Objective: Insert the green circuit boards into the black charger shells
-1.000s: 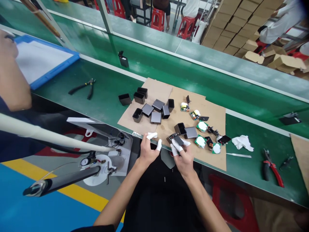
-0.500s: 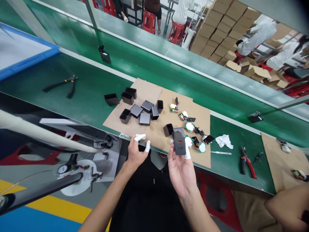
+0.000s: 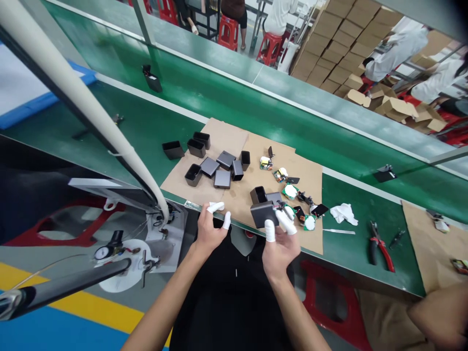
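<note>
In the head view my right hand (image 3: 281,243), with white finger cots on thumb and finger, grips a dark charger (image 3: 262,214) by its right end. A broad flat side of the charger faces me, over the cardboard's front edge. My left hand (image 3: 212,229) is open at the bench edge, its cotted thumb and finger apart with nothing between them. Beyond it lie several dark charger cases, among them a grey one (image 3: 222,179) and an open-ended one (image 3: 193,174). Right of the charger are several circuit boards, including one with a white round pad (image 3: 291,191).
Cardboard sheets (image 3: 234,192) cover part of the green bench (image 3: 146,107). To the right lie crumpled white tissue (image 3: 343,213), a thin metal strip (image 3: 339,231) and red-handled pliers (image 3: 380,248). A pale pole (image 3: 84,107) crosses the left side. Another person's arm (image 3: 442,317) shows lower right.
My right hand has turned the charger, so its orange port no longer shows and a broad side does. The left hand stays open at the edge. The pale pole now crosses higher in view.
</note>
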Available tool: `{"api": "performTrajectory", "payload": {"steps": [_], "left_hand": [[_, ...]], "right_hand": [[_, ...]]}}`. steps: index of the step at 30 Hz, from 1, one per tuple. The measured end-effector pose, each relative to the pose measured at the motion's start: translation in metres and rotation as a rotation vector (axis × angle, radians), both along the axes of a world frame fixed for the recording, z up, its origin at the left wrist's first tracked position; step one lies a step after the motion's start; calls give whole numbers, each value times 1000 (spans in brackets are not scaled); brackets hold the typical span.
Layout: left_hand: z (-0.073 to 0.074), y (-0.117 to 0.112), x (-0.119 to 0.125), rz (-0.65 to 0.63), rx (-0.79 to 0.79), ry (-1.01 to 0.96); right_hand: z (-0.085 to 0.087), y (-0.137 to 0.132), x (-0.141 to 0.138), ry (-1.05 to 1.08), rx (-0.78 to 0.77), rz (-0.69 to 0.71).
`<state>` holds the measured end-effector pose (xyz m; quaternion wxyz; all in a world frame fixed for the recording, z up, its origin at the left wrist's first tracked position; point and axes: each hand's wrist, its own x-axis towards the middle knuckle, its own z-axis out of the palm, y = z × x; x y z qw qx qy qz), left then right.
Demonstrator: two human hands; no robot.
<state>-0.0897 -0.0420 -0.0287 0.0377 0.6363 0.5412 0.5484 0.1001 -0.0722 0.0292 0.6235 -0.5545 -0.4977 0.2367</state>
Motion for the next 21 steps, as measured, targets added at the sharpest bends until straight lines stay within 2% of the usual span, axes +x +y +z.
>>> {"api": "performTrajectory", "payload": {"steps": [4, 7, 14, 21], "left_hand": [[-2, 0, -1, 0, 3, 17], [-2, 0, -2, 2, 9, 26], [-3, 0, 0, 3, 21, 28], [-5, 0, -2, -1, 25, 34]], "right_hand": [[-38, 7, 12, -228, 81, 87], [-51, 6, 15, -363, 103, 156], [-54, 11, 13, -527, 148, 196], [-59, 12, 9, -558, 133, 196]]}}
